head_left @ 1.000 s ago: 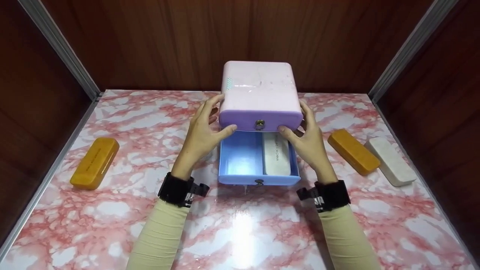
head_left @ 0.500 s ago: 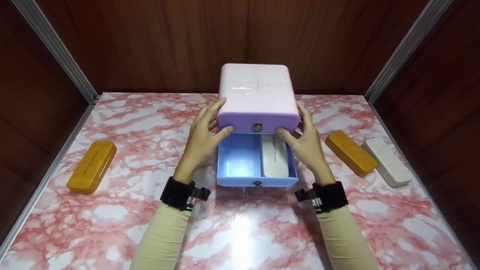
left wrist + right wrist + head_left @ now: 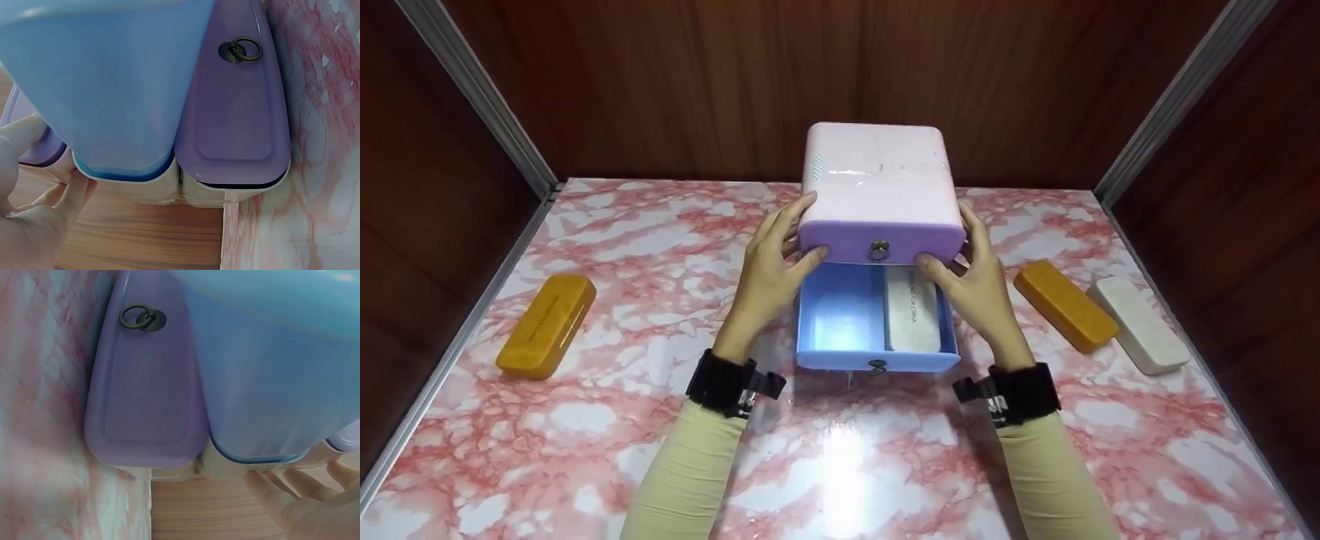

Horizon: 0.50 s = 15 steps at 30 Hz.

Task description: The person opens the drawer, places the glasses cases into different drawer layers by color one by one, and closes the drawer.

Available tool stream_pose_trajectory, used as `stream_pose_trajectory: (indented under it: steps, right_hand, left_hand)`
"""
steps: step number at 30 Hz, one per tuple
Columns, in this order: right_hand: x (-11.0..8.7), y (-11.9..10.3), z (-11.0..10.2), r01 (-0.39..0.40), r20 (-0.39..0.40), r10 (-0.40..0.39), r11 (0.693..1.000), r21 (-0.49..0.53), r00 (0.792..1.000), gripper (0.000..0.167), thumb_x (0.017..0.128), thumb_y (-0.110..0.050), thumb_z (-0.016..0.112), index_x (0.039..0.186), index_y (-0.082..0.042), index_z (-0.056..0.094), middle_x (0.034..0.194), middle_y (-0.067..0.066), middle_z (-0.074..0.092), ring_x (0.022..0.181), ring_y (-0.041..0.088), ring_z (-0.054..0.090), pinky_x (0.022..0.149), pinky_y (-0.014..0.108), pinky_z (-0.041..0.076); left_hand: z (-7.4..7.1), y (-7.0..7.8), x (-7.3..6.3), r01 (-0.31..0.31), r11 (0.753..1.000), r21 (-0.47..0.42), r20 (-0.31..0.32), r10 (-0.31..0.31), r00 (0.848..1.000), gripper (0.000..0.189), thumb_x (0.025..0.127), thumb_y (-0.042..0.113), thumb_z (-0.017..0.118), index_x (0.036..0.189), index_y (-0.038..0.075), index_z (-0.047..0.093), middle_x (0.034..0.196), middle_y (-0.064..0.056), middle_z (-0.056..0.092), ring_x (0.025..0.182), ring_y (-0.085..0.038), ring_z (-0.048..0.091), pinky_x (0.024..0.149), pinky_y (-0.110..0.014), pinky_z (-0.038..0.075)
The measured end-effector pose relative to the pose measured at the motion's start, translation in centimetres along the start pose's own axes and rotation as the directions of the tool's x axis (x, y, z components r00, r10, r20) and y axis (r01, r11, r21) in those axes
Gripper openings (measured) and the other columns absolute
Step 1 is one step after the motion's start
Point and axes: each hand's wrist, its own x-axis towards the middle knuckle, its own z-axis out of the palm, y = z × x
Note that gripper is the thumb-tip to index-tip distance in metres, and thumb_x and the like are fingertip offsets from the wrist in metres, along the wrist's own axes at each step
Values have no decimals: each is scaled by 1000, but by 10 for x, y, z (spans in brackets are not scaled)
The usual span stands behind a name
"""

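A small drawer cabinet (image 3: 877,169) with a pale pink top stands at the middle back of the table. Its purple top drawer (image 3: 847,238) is closed, while the blue drawer (image 3: 840,361) below is pulled out. Inside the blue drawer, on its right side, lies a white glasses case (image 3: 913,315) with printed lettering. My left hand (image 3: 769,266) holds the cabinet's left side, thumb on the purple front. On the opposite side my right hand (image 3: 979,281) grips likewise. Both wrist views show another purple drawer (image 3: 236,112) beneath the blue one, closed, with a ring pull (image 3: 138,318).
A yellow-brown glasses case (image 3: 547,326) lies at the left of the marbled table (image 3: 660,442). To the right, another yellow-brown case (image 3: 1065,306) and a white case (image 3: 1140,325) lie side by side. Wooden panels (image 3: 697,90) enclose the back and sides.
My left hand has shifted slightly to the right against the cabinet's side. The right hand, cabinet and drawers stay much as they were.
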Motion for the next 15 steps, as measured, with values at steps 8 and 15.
stream_pose_trajectory:
  steps: [8, 15]
  right_hand:
    - [-4, -20, -13, 72, 35, -70, 996, -44, 997, 92, 95, -12, 81, 169, -16, 26, 167, 9, 38, 148, 29, 47, 121, 51, 43]
    - [-13, -36, -43, 137, 59, -130, 980, -146, 990, 84, 97, -7, 77, 167, -22, 33, 167, 5, 41, 148, 30, 47, 119, 58, 44]
  left_hand:
    - [0, 3, 0, 17, 1000, 13, 14, -18, 1000, 70, 96, 13, 80, 159, 27, 51, 149, -9, 52, 130, -25, 63, 103, -36, 59]
    - [-1, 1, 0, 19, 999, 29, 13, -20, 1000, 71, 95, 14, 80, 159, 27, 51, 149, -9, 52, 130, -24, 63, 104, -34, 58]
